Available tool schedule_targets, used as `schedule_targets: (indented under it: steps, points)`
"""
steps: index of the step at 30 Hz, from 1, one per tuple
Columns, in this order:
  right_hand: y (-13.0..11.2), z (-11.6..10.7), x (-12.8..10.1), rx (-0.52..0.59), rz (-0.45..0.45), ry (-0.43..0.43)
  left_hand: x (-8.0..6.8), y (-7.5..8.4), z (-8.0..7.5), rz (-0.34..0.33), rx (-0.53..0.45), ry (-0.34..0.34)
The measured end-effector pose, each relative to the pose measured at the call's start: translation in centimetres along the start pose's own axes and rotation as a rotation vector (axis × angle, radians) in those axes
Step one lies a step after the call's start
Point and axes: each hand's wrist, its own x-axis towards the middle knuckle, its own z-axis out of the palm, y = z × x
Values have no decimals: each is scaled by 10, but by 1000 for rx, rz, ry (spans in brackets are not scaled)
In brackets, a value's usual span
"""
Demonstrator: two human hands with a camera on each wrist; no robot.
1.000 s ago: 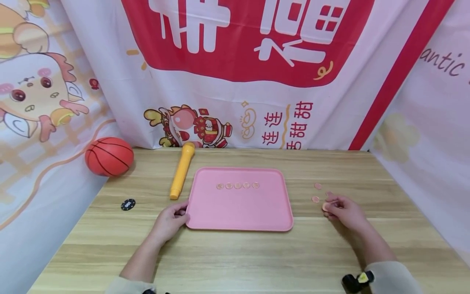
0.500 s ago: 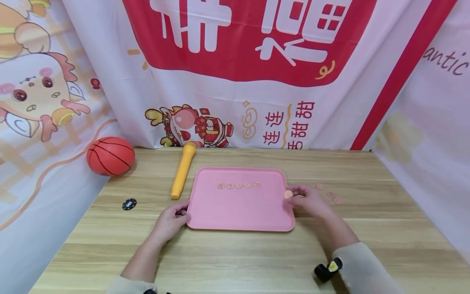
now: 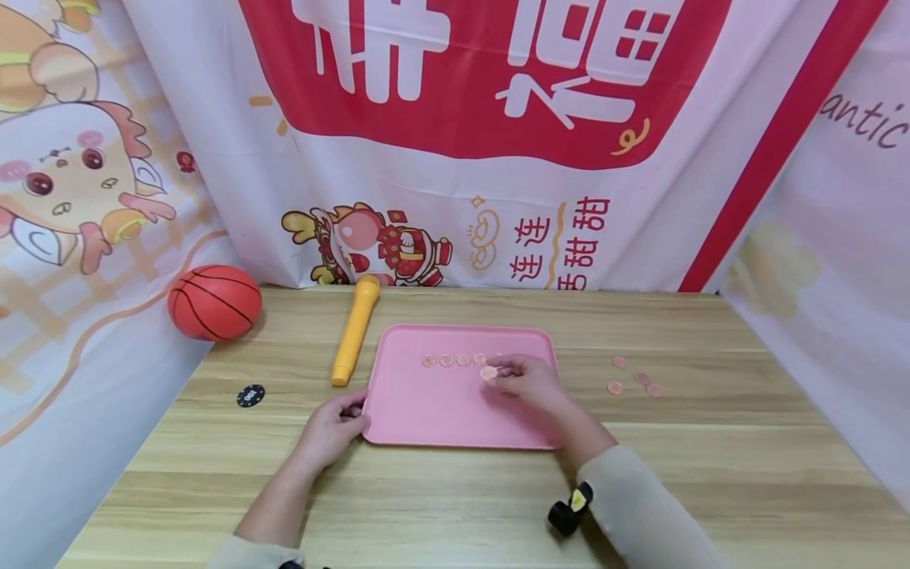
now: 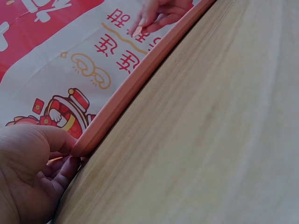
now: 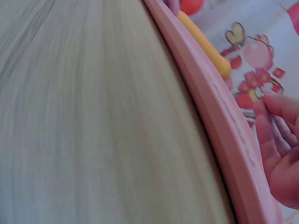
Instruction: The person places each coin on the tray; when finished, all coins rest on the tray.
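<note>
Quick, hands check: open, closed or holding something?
Left hand: holding the pink tray by its edge.
Right hand: pinching a coin above the tray.

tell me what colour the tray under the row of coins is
The tray is pink, seen best in the head view.

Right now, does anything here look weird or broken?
Nothing looks spilled or broken. The black disc seems odd: it lies alone, left of the pink tray, away from the row of small discs.
</note>
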Motion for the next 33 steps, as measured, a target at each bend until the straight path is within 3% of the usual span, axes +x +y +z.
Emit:
schedule_targets:
  steps: [7,20,33]
  points:
    - [-11,41,15,6,56,62,0,1,0,6,0,-3]
    - [-18,91,38,-12,-4,9,-1,2,-1,6,12,-1]
    - [-26,101,37,-282,14,55,-1,2,-1,-9,11,-8]
